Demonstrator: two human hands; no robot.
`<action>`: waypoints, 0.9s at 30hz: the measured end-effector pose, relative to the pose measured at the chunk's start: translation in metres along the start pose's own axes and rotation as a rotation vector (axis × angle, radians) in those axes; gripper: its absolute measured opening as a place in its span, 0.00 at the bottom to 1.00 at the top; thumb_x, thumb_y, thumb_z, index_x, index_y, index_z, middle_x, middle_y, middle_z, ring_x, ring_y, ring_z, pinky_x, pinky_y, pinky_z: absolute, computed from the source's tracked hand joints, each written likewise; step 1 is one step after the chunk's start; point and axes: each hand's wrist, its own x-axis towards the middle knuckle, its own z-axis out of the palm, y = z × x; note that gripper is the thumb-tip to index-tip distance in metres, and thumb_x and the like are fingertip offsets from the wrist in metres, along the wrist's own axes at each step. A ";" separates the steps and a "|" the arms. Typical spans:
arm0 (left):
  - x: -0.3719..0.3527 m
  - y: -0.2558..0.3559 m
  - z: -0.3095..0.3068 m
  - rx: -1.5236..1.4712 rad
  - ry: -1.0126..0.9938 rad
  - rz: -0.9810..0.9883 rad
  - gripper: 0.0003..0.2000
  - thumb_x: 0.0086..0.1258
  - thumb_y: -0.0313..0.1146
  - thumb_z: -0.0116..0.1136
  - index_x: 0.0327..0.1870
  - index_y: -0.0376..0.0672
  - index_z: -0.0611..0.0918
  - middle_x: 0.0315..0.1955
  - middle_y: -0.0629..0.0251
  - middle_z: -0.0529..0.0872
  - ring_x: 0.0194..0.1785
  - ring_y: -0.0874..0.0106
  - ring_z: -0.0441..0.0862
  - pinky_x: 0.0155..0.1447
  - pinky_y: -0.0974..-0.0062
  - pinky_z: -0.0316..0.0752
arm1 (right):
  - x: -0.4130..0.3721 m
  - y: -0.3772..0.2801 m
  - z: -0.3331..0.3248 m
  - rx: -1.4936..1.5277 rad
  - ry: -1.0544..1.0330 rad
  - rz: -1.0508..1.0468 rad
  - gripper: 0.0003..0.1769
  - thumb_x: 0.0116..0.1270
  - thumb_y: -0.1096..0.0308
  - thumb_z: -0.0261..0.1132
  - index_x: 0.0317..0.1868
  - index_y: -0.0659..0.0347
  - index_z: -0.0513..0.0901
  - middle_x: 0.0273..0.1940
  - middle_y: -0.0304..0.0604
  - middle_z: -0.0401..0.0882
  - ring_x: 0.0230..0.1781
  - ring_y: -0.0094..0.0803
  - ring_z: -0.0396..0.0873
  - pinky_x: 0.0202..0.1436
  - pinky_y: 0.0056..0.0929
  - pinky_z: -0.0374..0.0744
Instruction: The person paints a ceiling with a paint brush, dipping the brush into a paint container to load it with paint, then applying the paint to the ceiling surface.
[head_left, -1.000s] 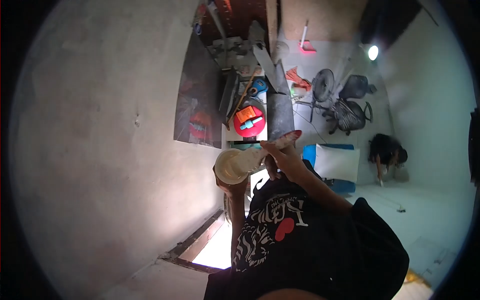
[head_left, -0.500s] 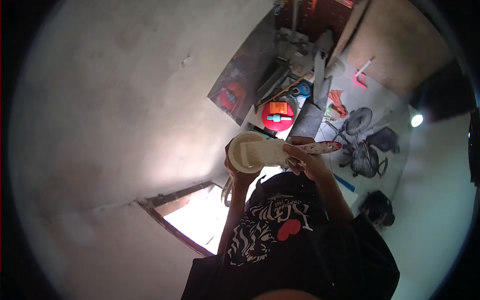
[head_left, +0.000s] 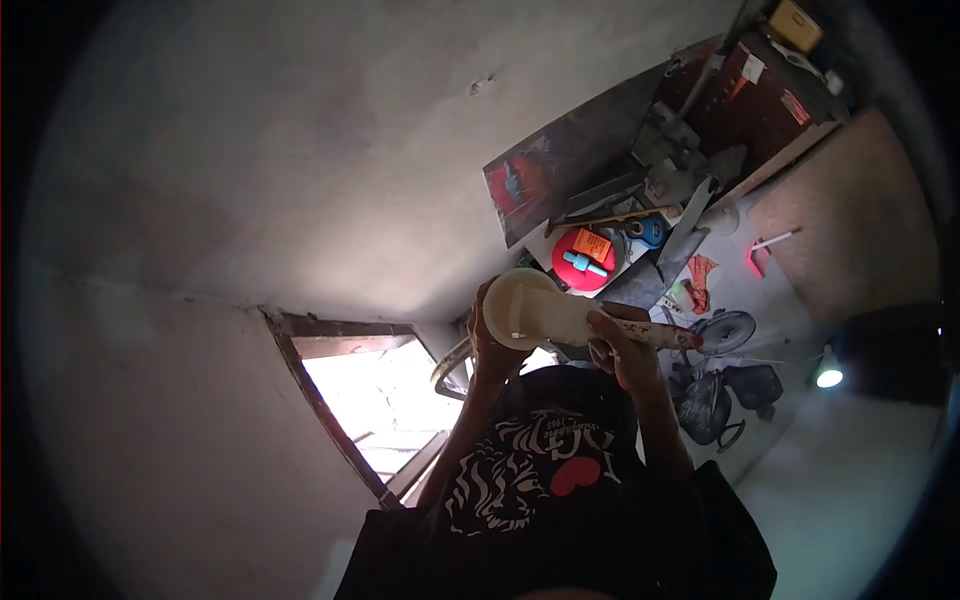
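My left hand point(head_left: 487, 342) is wrapped around a round whitish paint tub point(head_left: 503, 312), gripping it by its side. In my right hand point(head_left: 625, 352) is a wide, flat paintbrush point(head_left: 570, 318), held near the base of its red-stained handle. The brush's pale, paint-coated end lies over the tub's opening, on the side toward my right hand. Whether the bristles touch the rim or the paint is hard to tell in this light. Both hands are in front of my black shirt.
A plastered wall point(head_left: 300, 150) fills the left, with a bright window opening point(head_left: 380, 400) below. Beyond my hands, a red round surface point(head_left: 568, 270) carries an orange box point(head_left: 593, 245) and a light blue object. Farther right are a fan point(head_left: 727, 332), black bags point(head_left: 703, 408) and a lit lamp point(head_left: 829, 377).
The view has turned, so the room's objects sit farther right and lower, and more of the dark red cabinet shows. Both hands keep hold of the tub and paintbrush, close together.
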 end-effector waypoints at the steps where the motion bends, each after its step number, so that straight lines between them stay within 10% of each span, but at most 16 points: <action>1: -0.001 0.000 0.000 0.004 0.013 -0.011 0.36 0.35 0.30 0.77 0.52 0.39 0.73 0.44 0.58 0.81 0.46 0.62 0.82 0.50 0.67 0.78 | 0.002 0.001 0.000 -0.009 -0.012 0.010 0.14 0.65 0.65 0.62 0.22 0.61 0.75 0.14 0.30 0.66 0.09 0.14 0.60 0.11 0.15 0.57; 12: -0.021 -0.013 0.007 -0.136 0.038 -0.149 0.35 0.36 0.29 0.77 0.51 0.37 0.74 0.47 0.55 0.79 0.49 0.59 0.78 0.52 0.63 0.75 | 0.008 0.012 0.011 -0.277 0.032 -0.041 0.14 0.64 0.62 0.64 0.29 0.67 0.81 0.19 0.36 0.76 0.20 0.17 0.73 0.23 0.17 0.71; 16: -0.024 -0.013 0.010 -0.136 0.042 -0.146 0.35 0.36 0.30 0.78 0.50 0.37 0.74 0.47 0.55 0.78 0.50 0.57 0.77 0.52 0.62 0.74 | 0.008 0.014 0.023 -0.307 0.078 -0.175 0.11 0.63 0.65 0.65 0.28 0.63 0.79 0.17 0.30 0.71 0.14 0.12 0.65 0.16 0.15 0.61; 19: -0.024 -0.009 0.010 -0.157 0.061 -0.176 0.34 0.36 0.31 0.78 0.50 0.37 0.75 0.47 0.55 0.78 0.50 0.57 0.77 0.52 0.62 0.74 | 0.007 0.007 0.027 -0.423 0.030 -0.072 0.14 0.64 0.62 0.64 0.31 0.67 0.83 0.24 0.40 0.81 0.24 0.20 0.78 0.27 0.19 0.74; 27: -0.016 -0.008 0.008 -0.122 0.121 -0.094 0.34 0.38 0.32 0.78 0.52 0.38 0.74 0.45 0.54 0.81 0.46 0.61 0.82 0.49 0.66 0.78 | 0.008 0.005 0.016 -0.230 0.041 -0.122 0.10 0.64 0.66 0.64 0.26 0.60 0.79 0.16 0.28 0.68 0.12 0.11 0.61 0.14 0.14 0.56</action>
